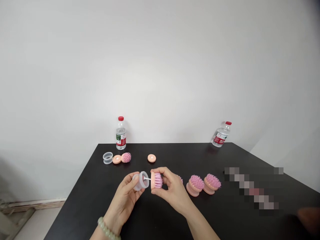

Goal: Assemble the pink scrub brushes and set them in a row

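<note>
Left hand (126, 193) pinches the translucent cup (139, 184), right hand (173, 190) grips the pink-bristled brush head (157, 180), white stem (147, 179) between, above the counter (87, 200) — looks like joining or parting them; next move calls for straight alignment.

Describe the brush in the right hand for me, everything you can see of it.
The brush has a peach disc for a base and many pink bristles on one face; it looks like plastic. It is turned on its side, bristles toward picture right, held above the black table in the right hand, between thumb and fingers. A thin white rod reaches toward its other face from the translucent cup; whether they join is unclear.
</note>
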Demonstrator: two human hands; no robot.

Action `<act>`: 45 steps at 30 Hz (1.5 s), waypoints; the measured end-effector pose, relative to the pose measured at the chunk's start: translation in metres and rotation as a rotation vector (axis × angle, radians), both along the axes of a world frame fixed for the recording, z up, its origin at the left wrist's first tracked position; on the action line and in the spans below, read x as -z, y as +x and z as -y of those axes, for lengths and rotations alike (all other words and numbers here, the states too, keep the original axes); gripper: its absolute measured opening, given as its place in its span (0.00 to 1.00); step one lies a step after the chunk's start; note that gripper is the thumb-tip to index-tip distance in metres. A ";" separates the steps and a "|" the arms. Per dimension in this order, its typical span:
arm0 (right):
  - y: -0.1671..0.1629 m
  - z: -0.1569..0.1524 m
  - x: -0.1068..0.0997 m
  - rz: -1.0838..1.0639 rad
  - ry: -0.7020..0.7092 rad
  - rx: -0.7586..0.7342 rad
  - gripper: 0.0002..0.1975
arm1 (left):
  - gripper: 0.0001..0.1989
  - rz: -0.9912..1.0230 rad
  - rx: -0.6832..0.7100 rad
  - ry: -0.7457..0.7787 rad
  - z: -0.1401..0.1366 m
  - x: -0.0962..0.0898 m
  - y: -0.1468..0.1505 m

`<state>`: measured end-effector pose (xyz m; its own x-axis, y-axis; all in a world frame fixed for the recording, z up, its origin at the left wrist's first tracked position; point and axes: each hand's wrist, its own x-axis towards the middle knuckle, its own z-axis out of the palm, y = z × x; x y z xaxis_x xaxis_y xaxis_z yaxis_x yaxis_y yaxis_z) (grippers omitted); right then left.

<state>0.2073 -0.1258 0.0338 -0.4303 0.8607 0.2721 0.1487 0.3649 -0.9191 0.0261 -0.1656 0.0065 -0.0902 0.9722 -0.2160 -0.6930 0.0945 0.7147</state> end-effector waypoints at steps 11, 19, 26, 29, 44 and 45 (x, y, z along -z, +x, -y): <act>0.002 0.011 -0.010 0.162 0.247 -0.001 0.25 | 0.20 -0.091 0.084 0.108 0.008 -0.008 0.009; 0.004 0.013 -0.007 0.137 0.292 -0.040 0.28 | 0.21 -0.138 0.106 0.132 0.011 -0.009 0.010; 0.005 0.013 -0.006 0.091 0.431 -0.134 0.27 | 0.22 -0.198 0.157 0.103 0.013 -0.009 0.012; 0.006 0.012 -0.006 0.063 0.534 -0.187 0.22 | 0.25 -0.190 0.161 0.069 0.013 -0.012 0.015; 0.010 0.017 -0.016 0.151 0.781 -0.312 0.17 | 0.30 -0.091 0.341 -0.086 0.014 -0.011 0.018; 0.010 0.017 -0.015 0.164 0.754 -0.285 0.15 | 0.28 -0.098 0.306 -0.067 0.014 -0.012 0.017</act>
